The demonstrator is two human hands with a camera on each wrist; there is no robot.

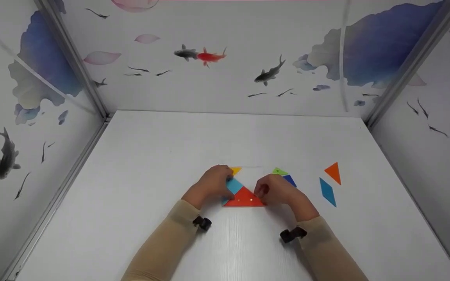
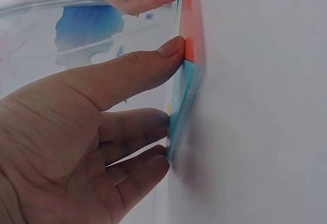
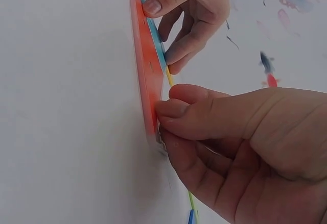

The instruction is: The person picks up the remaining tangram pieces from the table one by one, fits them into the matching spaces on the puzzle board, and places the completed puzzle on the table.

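Observation:
A large red triangle [image 1: 244, 198] lies in a shallow, clear-edged tray, its long side toward me. A light-blue piece [image 1: 234, 185] sits against its upper-left side, with a yellow piece [image 1: 236, 170] beyond. My left hand [image 1: 213, 182] is over the left part; its thumb touches where red meets light blue, and its fairly straight fingertips reach the far edge. At the triangle's right corner is my right hand [image 1: 277, 191], fingers curled, thumb tip [image 3: 172, 107] against the red edge. I cannot tell whether it pinches the corner. A green piece [image 1: 279, 171] and dark-blue piece [image 1: 290, 180] show partly behind this hand.
To the right on the white table [image 1: 150, 156] lie an orange triangle [image 1: 334, 173] and a blue parallelogram [image 1: 327, 192], apart from the other pieces. Printed walls with fish stand at the back [image 1: 217, 86] and on both sides.

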